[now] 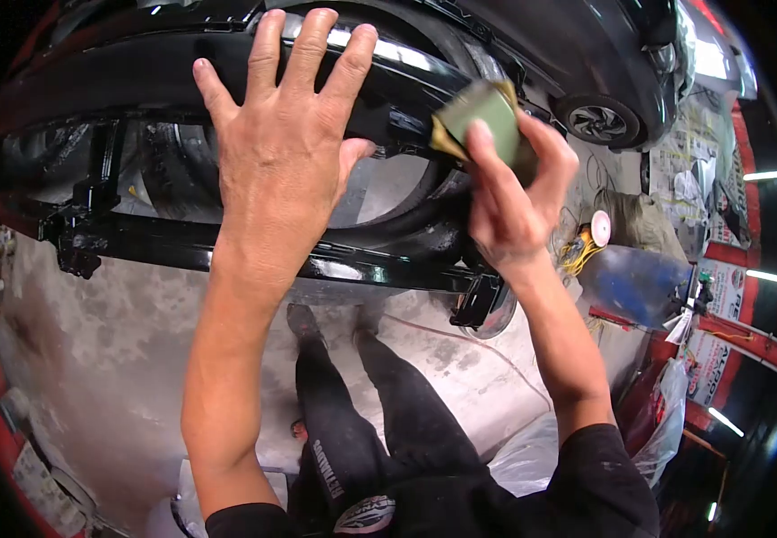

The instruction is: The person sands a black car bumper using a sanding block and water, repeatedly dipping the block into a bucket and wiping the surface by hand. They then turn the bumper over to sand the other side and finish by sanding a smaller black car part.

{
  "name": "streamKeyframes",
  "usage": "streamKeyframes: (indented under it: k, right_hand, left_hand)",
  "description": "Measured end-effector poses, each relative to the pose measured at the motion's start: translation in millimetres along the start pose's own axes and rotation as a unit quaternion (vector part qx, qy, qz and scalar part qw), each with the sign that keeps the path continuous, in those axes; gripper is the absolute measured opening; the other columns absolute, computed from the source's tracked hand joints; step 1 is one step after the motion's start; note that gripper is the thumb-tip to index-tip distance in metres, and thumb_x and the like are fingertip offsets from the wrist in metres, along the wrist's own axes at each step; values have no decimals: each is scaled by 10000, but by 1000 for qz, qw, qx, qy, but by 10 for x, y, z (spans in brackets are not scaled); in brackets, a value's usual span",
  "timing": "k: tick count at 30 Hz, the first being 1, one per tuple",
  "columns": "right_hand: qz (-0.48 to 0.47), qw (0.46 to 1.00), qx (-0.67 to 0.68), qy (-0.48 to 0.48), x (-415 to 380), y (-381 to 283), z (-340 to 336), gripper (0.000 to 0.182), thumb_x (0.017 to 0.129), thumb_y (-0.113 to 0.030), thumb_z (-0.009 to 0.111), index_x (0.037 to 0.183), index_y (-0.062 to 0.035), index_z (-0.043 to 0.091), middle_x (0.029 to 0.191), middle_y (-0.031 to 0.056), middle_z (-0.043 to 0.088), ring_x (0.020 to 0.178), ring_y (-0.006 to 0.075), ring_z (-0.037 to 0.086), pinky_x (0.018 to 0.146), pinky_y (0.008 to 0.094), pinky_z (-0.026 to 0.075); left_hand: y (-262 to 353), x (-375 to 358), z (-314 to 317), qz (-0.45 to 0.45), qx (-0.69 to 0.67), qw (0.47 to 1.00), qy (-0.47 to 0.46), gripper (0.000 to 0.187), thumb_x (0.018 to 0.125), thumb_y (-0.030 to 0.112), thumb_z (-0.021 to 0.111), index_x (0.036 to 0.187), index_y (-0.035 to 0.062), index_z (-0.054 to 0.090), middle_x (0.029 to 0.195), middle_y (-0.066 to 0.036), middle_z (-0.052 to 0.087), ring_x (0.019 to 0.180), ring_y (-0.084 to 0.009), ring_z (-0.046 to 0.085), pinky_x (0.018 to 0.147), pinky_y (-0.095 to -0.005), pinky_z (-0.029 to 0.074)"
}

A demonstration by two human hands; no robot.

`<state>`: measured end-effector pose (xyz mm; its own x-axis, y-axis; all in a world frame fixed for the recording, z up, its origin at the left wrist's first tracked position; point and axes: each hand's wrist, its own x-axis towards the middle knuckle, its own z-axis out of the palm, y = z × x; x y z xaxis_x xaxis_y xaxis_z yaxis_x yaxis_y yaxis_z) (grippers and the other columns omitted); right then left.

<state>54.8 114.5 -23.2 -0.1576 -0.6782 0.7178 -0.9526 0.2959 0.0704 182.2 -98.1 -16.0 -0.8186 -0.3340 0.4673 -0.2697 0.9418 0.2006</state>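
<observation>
black panel (142, 85): long axis left-to-right | green block (476, 106): slanted, blurred

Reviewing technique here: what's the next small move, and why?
Probably settle the green block flat on the black panel and make a short, light stroke along it: the right hand grips the block at the panel, a yellowish sheet shows at its edge, and the left hand lies spread over the panel. Contact under the block can't be confirmed.

Head-worn view; faces forward, down.
</observation>
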Motion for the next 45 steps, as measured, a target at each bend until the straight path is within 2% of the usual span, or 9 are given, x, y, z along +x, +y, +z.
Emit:
streamKeyframes:
  k: [20, 25, 27, 28, 30, 31, 35, 38, 45]
  right_hand:
    - [-12, 999, 2, 38, 156, -79, 232, 481, 765, -97, 736, 1237, -83, 828, 1313, 283, 629, 1138, 419, 622, 1001, 497, 499]
    - [25, 1000, -16, -6, -160, -10, -11, 502, 746, -59, 763, 1244, -50, 820, 1348, 270, 627, 1157, 405, 619, 1007, 482, 501]
    - [9, 1000, -1, -12, 52, -107, 56, 517, 738, -61, 766, 1252, -53, 820, 1350, 270, 630, 1155, 401, 622, 1004, 480, 501]
    - [-5, 1000, 12, -15, 155, -162, 123, 533, 729, -62, 769, 1260, -57, 821, 1353, 270, 633, 1153, 398, 625, 1001, 477, 501]
    - [-7, 1000, 24, 16, 97, -159, 186, 556, 719, -65, 771, 1273, -71, 823, 1352, 268, 640, 1147, 396, 630, 996, 472, 499]
    - [-7, 1000, 23, -2, 26, -121, 107, 557, 716, -66, 771, 1271, -77, 824, 1348, 268, 642, 1142, 397, 632, 993, 471, 499]
    - [8, 1000, 26, -15, -139, -107, 40, 538, 728, -69, 763, 1262, -80, 822, 1358, 277, 641, 1135, 398, 634, 984, 487, 502]
    - [-8, 998, 42, -37, 192, -284, 121, 538, 743, -74, 753, 1279, -72, 800, 1326, 262, 653, 1127, 391, 635, 987, 495, 497]
    - [6, 999, 31, -36, 17, -181, 32, 578, 709, -49, 768, 1285, -77, 808, 1348, 262, 656, 1140, 407, 641, 987, 487, 501]
  left_hand:
    - [26, 8, -33, -7, -8, 1000, -16, 1007, 758, 229, 934, 1649, 338, 477, 1688, 12, 445, 1590, -317, 365, 1203, -778, 331]
    - [-79, 10, 102, -17, 0, 1000, -23, 1022, 745, 218, 936, 1650, 343, 478, 1695, 11, 441, 1593, -320, 362, 1204, -782, 322]
    - [-286, -16, 538, 61, 96, 981, 154, 1012, 747, 213, 933, 1645, 343, 487, 1692, 10, 448, 1593, -322, 364, 1206, -783, 313]
    - [-172, 13, 371, 61, 95, 982, 154, 1012, 747, 213, 933, 1645, 343, 487, 1692, 10, 448, 1593, -322, 364, 1206, -783, 313]
    - [51, -1, -32, -16, -27, 999, -15, 993, 755, 203, 931, 1639, 340, 499, 1688, 11, 452, 1593, -325, 363, 1212, -783, 307]
    - [44, 6, -51, -14, -29, 999, -21, 1007, 751, 198, 934, 1643, 342, 490, 1688, 15, 447, 1595, -325, 358, 1219, -785, 301]
    - [-223, -20, 451, 45, 112, 987, 107, 1028, 736, 202, 943, 1645, 344, 486, 1683, 14, 447, 1598, -322, 354, 1224, -781, 300]
    - [-235, -11, 443, 53, 139, 984, 97, 1022, 740, 203, 946, 1643, 339, 488, 1684, 11, 442, 1597, -319, 354, 1222, -778, 309]
    - [-224, -20, 455, 41, 133, 986, 97, 1031, 739, 204, 944, 1649, 354, 484, 1698, 17, 431, 1598, -317, 354, 1233, -776, 292]
